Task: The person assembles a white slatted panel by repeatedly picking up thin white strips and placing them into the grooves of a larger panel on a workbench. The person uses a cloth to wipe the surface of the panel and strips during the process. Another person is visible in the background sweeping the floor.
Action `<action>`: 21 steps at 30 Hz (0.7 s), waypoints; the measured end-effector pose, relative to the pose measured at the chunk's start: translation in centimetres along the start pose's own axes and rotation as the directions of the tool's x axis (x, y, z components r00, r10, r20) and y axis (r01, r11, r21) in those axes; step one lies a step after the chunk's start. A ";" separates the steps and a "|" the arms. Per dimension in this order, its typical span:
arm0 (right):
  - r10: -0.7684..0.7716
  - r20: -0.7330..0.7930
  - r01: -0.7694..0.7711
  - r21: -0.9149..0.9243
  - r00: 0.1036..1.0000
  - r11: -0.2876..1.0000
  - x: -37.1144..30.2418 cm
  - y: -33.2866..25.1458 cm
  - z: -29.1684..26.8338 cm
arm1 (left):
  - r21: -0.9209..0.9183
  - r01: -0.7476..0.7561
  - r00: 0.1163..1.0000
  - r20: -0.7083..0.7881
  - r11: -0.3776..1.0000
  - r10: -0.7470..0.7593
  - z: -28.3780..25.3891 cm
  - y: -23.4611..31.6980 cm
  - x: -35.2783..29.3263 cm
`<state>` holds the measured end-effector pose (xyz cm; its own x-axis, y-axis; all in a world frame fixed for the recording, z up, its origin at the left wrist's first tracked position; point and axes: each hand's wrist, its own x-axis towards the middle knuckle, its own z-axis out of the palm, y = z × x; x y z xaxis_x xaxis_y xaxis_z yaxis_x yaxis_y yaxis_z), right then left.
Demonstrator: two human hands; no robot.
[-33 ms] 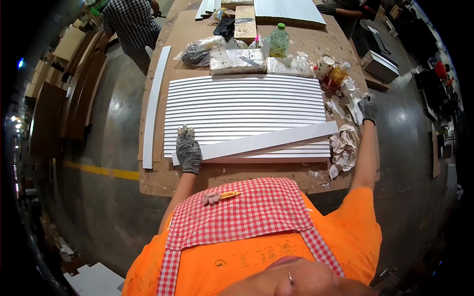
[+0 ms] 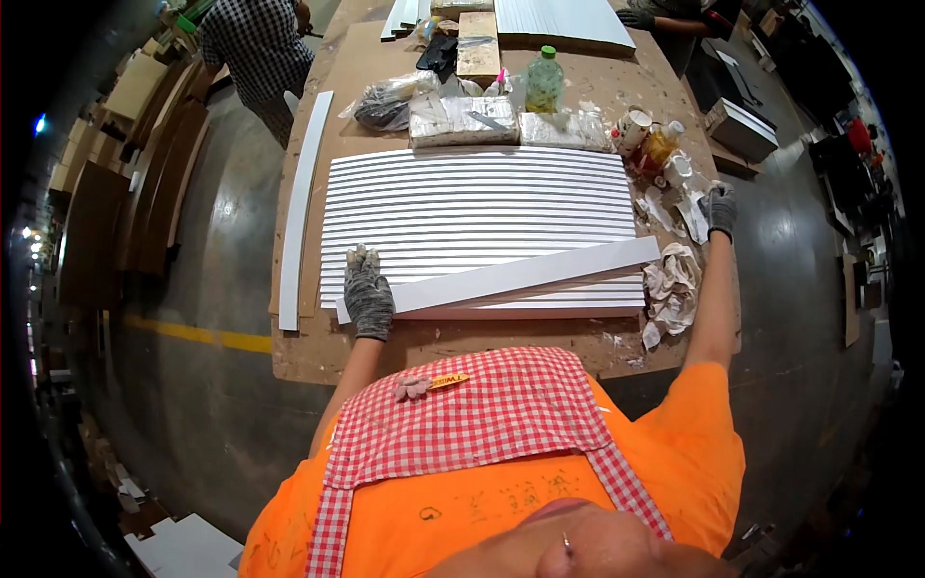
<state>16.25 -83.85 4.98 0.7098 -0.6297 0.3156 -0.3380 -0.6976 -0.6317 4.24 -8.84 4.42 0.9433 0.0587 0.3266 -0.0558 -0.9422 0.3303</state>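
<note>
My left hand [image 2: 367, 295], in a grey knit glove, lies flat with its fingers stretched forward. It rests over the left end of a loose white strip [image 2: 525, 275]. That strip lies slantwise across a row of white-edged strips [image 2: 472, 197], packed side by side with dark lines between them. Beyond the table's right side is my right hand [image 2: 718, 211], gloved too, its fingers curled in. Whatever it may hold is too small to make out. Close to it lie white smeared scraps [image 2: 692, 217] and a crumpled whitish cloth [image 2: 673, 289].
Another long white strip [image 2: 306, 207] lies along the table's [image 2: 462, 337] left side. Behind the row stand wrapped blocks [image 2: 462, 123], a green-capped bottle [image 2: 545, 82] and a bottle of amber liquid [image 2: 657, 149]. Co-workers stand at far left [image 2: 258, 53] and far right [image 2: 665, 21].
</note>
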 end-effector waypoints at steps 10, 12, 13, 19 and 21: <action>0.659 0.253 -0.611 0.687 0.708 0.393 1.3 -1.0 4.3 | -0.120 -0.009 0.988 -0.154 0.993 -0.009 -1.3 1.2 0.2; 0.687 0.241 -0.622 0.685 0.685 0.380 1.2 -0.4 4.6 | -0.129 0.012 0.989 -0.142 0.992 -0.030 -1.5 1.5 0.3; 0.699 0.237 -0.627 0.684 0.674 0.373 1.2 -0.2 4.6 | -0.109 0.019 0.990 -0.137 0.994 -0.034 -1.5 1.5 0.3; 0.643 0.207 -0.612 0.608 0.737 0.506 0.5 0.4 1.9 | -0.161 0.019 0.985 -0.167 0.987 -0.046 -0.7 0.6 -0.1; 0.622 0.197 -0.601 0.580 0.758 0.550 0.5 1.0 0.7 | -0.161 -0.010 0.986 -0.165 0.987 -0.017 -0.7 0.7 0.1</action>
<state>16.70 -84.61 3.97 0.4499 -0.8437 -0.2929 -0.2544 0.1934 -0.9476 4.04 -9.29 5.31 0.8774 0.1283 0.4623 -0.1167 -0.8775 0.4651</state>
